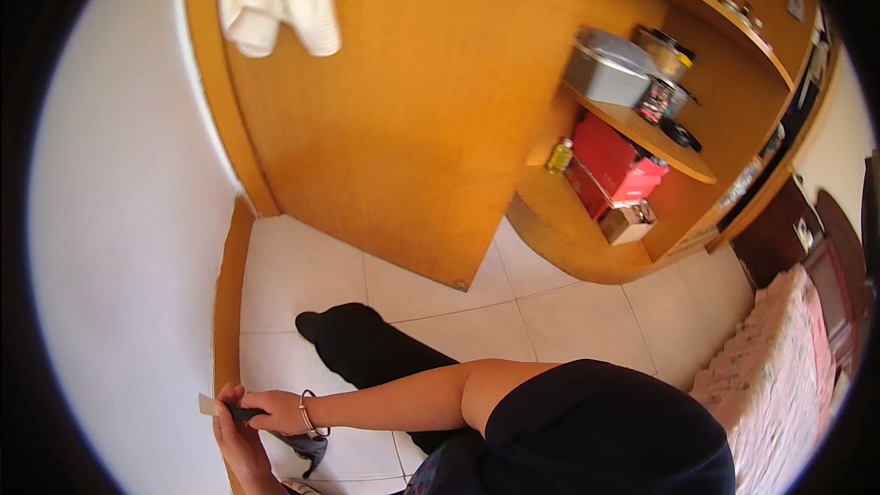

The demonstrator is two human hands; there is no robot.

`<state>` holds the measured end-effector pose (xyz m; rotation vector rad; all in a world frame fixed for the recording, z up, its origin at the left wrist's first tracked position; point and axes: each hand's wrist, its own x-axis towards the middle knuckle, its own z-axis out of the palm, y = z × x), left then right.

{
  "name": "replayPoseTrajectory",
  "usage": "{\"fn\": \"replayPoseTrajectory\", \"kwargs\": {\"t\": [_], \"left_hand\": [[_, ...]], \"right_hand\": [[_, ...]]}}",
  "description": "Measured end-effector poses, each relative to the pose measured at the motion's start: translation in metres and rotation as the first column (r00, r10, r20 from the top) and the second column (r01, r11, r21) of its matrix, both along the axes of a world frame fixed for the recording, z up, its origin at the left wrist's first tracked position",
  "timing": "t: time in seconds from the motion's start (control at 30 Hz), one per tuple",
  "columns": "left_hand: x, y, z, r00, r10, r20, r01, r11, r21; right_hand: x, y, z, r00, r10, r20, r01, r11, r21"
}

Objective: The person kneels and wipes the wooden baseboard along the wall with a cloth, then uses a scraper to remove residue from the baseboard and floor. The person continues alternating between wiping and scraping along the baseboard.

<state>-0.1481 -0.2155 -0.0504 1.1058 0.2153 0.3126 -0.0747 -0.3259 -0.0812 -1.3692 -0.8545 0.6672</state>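
Observation:
At the lower left, beside the white wall, both my hands meet around a scraper with a flat pale blade (207, 404) and a black handle (246, 413). My right hand (275, 412), with a bracelet at its wrist, reaches across from the right and closes on the handle. Just left of it, my left hand (236, 445) comes up from below, its fingers closed near the base of the blade. A dark, crumpled thing (310, 448) shows under my right wrist; its kind is not clear.
A wooden door (394, 128) stands open ahead, with a cream towel (280, 0) hanging on it. Wooden shelves (642, 124) to the right hold a grey box, a red box and a bottle. My black-clad leg (367, 344) covers some floor tiles. A pink quilted bed (765, 385) lies at right.

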Motion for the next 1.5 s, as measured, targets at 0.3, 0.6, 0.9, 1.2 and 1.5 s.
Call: {"fn": "replayPoseTrajectory", "kwargs": {"t": [0.3, 0.6, 0.9, 1.2, 1.5], "left_hand": [[-0.005, -0.038, 0.006, 0.983, -0.180, -0.033, 0.181, 0.983, 0.020], [-0.027, -0.014, 0.005, 0.990, 0.077, -0.119, -0.068, 0.995, 0.077], [-0.040, 0.009, 0.018, 0.975, 0.190, -0.116, -0.203, 0.972, -0.119], [-0.040, 0.034, 0.016, 0.993, 0.045, -0.105, -0.058, 0.990, -0.129], [-0.001, -0.004, 0.067, 0.983, 0.186, -0.001, -0.186, 0.982, -0.023]], "right_hand": [[0.004, -0.057, 0.047, 0.966, -0.024, 0.256, 0.065, 0.986, -0.152], [0.037, -0.093, 0.050, 0.538, -0.203, 0.818, 0.414, 0.909, -0.047], [0.059, -0.126, 0.035, 0.542, -0.320, 0.777, 0.539, 0.842, -0.030], [0.105, -0.127, 0.024, 0.549, -0.582, 0.599, 0.682, 0.727, 0.081], [0.121, -0.137, -0.008, 0.597, -0.638, 0.487, 0.744, 0.668, -0.037]]}}
